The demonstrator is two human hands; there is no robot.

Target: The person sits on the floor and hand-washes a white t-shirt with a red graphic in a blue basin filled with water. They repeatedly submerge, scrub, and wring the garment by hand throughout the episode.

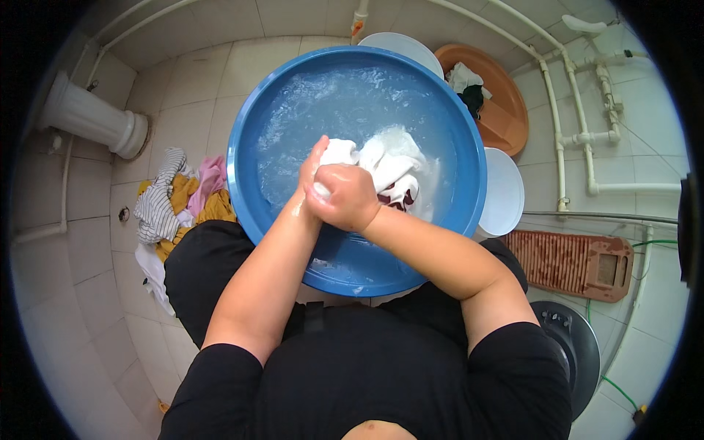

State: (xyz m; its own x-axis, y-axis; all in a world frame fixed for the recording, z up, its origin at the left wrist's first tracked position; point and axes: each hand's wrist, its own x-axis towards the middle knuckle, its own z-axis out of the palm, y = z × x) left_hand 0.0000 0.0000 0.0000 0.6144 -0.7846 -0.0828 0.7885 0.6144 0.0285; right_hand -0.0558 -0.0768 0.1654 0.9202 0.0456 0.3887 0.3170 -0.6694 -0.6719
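As hands grip white cloth, blue basin below

A wide, round plastic tub is coloured blue, and the water in it is tinged cloudy grey-blue and streaked with white. Toward the tub's right edge, a crumpled white cloth is marked with dark maroon patches. Beside the tub's left edge, a loose clothes heap is coloured mustard, pink and white, one garment being striped dark on white. Past the tub's upper right edge, an oval basin is toned terracotta orange. A rectangular ridged washboard is coloured reddish brown and lined with parallel ridges.
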